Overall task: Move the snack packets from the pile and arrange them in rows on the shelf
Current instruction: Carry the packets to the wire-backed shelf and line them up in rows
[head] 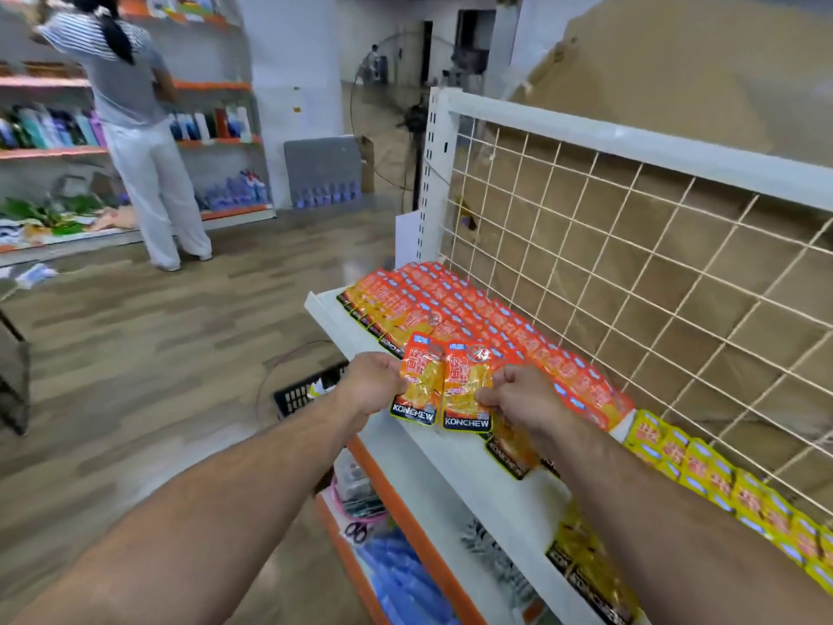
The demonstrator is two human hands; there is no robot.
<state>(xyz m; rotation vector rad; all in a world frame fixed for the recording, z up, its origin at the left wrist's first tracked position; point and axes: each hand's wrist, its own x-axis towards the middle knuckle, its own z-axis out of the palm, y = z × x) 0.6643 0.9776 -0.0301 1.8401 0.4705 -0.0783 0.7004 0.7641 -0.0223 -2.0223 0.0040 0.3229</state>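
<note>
Two bare forearms reach from the near edge up and away over the front of the shelf [428,448], both nearly straight. The left hand [374,383] is turned thumb-up, its fingers curled and pinching the left edge of one orange packet [417,385]. The right hand [518,394] mirrors it, knuckles up, its fingers clamped on the right edge of a second orange packet [466,390]. That makes two held packets, one per hand. They are upright side by side with edges touching or slightly overlapping, their black "KONCHEW" bands at the bottom, just above the shelf's near lip.

Under the right wrist, one more packet [509,453] lies flat on the shelf, partly hidden.

Farther back, overlapping rows of orange packets [450,309] fill the left of the shelf, too many to count. A row of yellow packets [721,480] runs off to the right. A wire grid [631,263] stands behind them.

To the left, on the floor, sits one black basket [306,392]. At the far left, one person [130,83] in a striped top faces other shelves.
</note>
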